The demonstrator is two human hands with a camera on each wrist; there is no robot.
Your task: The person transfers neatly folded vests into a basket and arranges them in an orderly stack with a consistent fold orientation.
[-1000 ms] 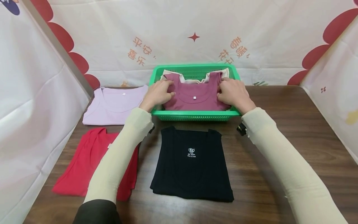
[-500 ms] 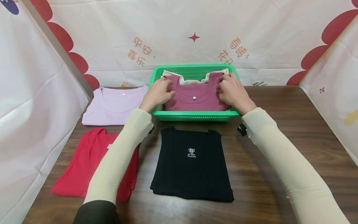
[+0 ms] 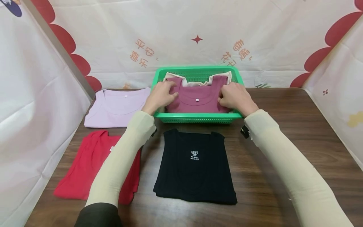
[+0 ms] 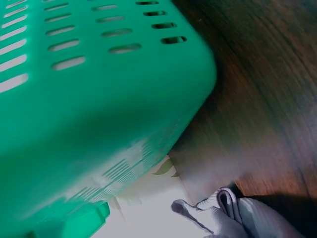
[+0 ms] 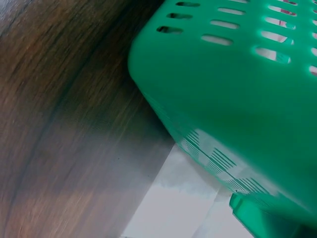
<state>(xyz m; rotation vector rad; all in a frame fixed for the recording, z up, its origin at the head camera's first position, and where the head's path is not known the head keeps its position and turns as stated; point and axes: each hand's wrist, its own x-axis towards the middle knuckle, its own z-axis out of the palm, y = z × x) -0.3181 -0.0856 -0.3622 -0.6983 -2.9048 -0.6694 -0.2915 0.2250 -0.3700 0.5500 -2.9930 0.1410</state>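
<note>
A folded mauve-pink tank top [image 3: 195, 94] lies in a green plastic basket [image 3: 198, 115], over a cream garment [image 3: 195, 83] that shows behind its neckline. My left hand [image 3: 161, 96] rests at the top's left side, thumb and forefinger apart; its other fingertips are hidden, so a grip cannot be made out. On the opposite side my right hand [image 3: 236, 97] pinches the pink top's right edge between thumb and curled fingers. Both wrist views show the basket's slotted outer wall, at left [image 4: 99, 99] and right [image 5: 223, 84], and neither hand.
A folded black tank top [image 3: 195, 173] lies on the wooden table [image 3: 283, 142] in front of the basket. To the left are a folded lilac top [image 3: 113, 110] and a folded red top [image 3: 88, 167]. A printed white cloth [image 3: 195, 19] hangs behind the table.
My right hand first lifts slightly with its fingers loosened, then comes down with fingers curled on the pink top's right edge, drawing it slightly inward. My left hand has hardly moved.
</note>
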